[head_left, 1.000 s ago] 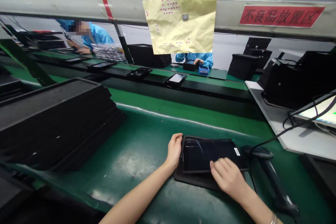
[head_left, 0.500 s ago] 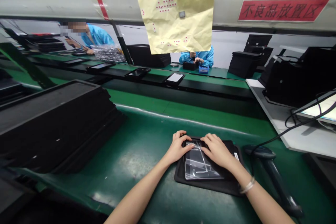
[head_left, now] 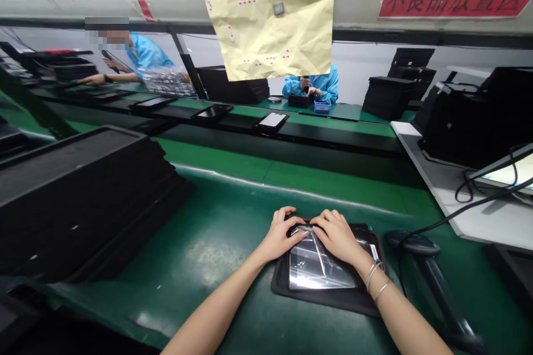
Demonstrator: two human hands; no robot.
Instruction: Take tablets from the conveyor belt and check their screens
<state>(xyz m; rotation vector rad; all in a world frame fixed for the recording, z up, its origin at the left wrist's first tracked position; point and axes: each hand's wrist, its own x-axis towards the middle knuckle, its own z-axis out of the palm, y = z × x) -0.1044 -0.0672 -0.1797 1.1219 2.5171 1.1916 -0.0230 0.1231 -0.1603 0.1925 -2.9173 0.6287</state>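
Note:
A glossy panel with clear film (head_left: 320, 273) lies on a black tray (head_left: 287, 283) on the green bench. My left hand (head_left: 280, 234) is at the panel's far left corner, its thumb and fingers closed on the film edge. My right hand (head_left: 336, 234) rests at the far edge beside it, thumb and fingers bent onto the same film. The film shows creases running from between the thumbs. Part of the panel's right side is hidden under my right hand and wrist.
Black stacked trays (head_left: 83, 205) fill the left. A handheld scanner (head_left: 437, 283) with its cable lies at the right. Beyond runs a line (head_left: 341, 136) bearing several devices. Two people in blue sit across; yellow paper (head_left: 270, 22) hangs above.
The view has shifted slightly. My right hand has moved closer to my left, and the film's creases have changed. The person at the far left has stretched an arm out to the left.

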